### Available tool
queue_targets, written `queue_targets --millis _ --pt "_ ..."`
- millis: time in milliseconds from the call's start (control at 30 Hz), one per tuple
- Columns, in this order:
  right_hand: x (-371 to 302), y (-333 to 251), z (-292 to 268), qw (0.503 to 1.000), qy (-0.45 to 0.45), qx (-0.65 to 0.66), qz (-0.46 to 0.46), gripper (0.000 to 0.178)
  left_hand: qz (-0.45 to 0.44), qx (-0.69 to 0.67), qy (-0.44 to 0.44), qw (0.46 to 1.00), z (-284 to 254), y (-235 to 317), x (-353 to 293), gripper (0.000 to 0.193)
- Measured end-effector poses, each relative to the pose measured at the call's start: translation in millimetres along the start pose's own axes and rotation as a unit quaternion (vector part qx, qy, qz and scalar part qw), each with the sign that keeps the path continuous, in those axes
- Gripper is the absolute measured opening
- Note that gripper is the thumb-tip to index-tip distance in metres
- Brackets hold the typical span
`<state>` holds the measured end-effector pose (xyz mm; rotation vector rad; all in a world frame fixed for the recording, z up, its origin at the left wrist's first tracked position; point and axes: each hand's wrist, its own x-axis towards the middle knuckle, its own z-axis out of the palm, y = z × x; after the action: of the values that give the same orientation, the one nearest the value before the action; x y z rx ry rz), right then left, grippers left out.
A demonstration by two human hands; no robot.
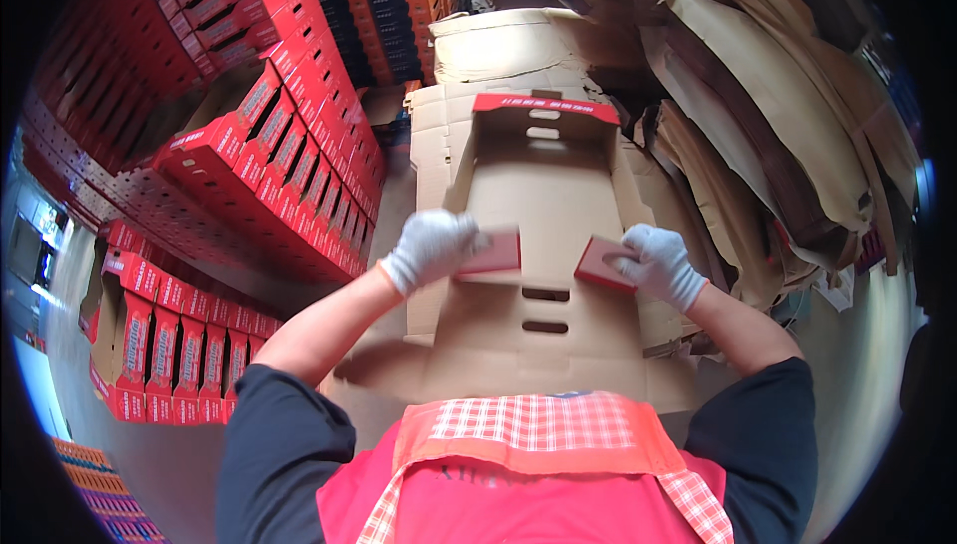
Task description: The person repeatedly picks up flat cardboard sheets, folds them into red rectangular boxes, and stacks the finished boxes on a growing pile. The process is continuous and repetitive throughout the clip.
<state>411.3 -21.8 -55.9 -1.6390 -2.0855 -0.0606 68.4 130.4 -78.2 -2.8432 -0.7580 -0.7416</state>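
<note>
The left hand point(431, 248) and right hand point(658, 263) each pinch one red side flap point(495, 252) of the flat carton point(543, 200). The carton's long axis runs away from the person, between both hands, equally near.

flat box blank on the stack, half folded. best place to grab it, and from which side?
Judging by its pose, take the cardboard box blank by the two red side flaps, coming in from left and right at once. Both stand up off the flat brown panel, so their edges are free; the left hand and right hand already pinch them there.
</note>
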Motion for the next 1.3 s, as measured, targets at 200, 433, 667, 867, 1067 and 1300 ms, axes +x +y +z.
queue_targets --millis 200,433,667,867,1067,1300 --pt "-46.1 -68.6 -44.3 0.705 -0.652 0.278 -0.021 0.077 0.039 -0.462 -0.629 0.624 -82.9 55.3 -38.0 0.103" --pt "-37.5 -1.3 -19.4 0.976 -0.204 0.075 0.004 0.075 -0.140 0.019 -0.256 0.956 -37.4 8.7 -49.7 0.076" --pt "-47.4 30.3 89.1 0.618 0.110 0.629 0.458 0.046 -0.442 -0.775 0.133 0.432 58.6 40.2 -62.7 0.071" --pt "35.5 27.7 -45.8 0.753 -0.008 0.601 0.266 0.050 -0.505 -0.810 0.200 0.221 78.6 92.2 -49.3 0.019" --pt "113.5 -115.8 -119.1 0.997 -0.040 0.056 -0.038 0.042 -0.483 -0.839 -0.151 0.200 116.8 147.1 -52.1 0.021" --pt "144.3 -126.8 -46.4 0.978 0.109 0.168 -0.056 0.042 0.054 -0.223 0.136 0.964 -58.8 128.4 -33.7 0.064"
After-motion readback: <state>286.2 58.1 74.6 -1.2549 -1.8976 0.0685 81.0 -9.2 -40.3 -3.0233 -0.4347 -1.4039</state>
